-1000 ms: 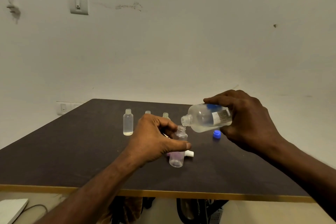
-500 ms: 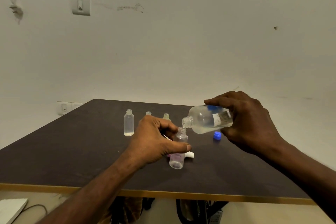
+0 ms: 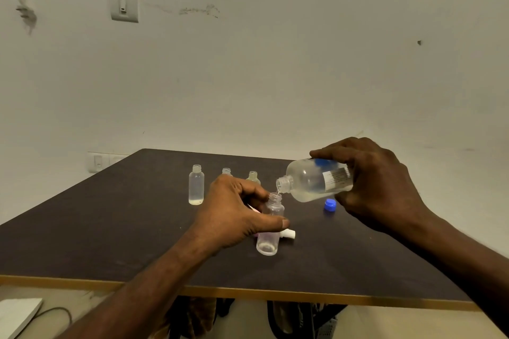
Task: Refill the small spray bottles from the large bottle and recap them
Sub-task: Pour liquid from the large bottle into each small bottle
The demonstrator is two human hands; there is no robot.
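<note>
Dark brown table [image 3: 110, 228] with a pale wooden edge, set against a plain white wall [image 3: 275, 77]. Left hand [image 3: 234, 215] grips an uncapped small spray bottle [image 3: 268, 239] standing upright mid-table. Right hand [image 3: 377, 184] grasps the large bottle [image 3: 311, 181], tipped sideways, its mouth at the small bottle's neck. Three more small bottles [image 3: 196, 184] stand behind; a blue cap [image 3: 329, 204] lies below the large bottle.

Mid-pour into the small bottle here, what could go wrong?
1. The large bottle mouth sits just above the small bottle and its narrow neck; a slight drift may spill onto the table.
2. The left hand holds it tilted; overfilling could run over the fingers.
</note>
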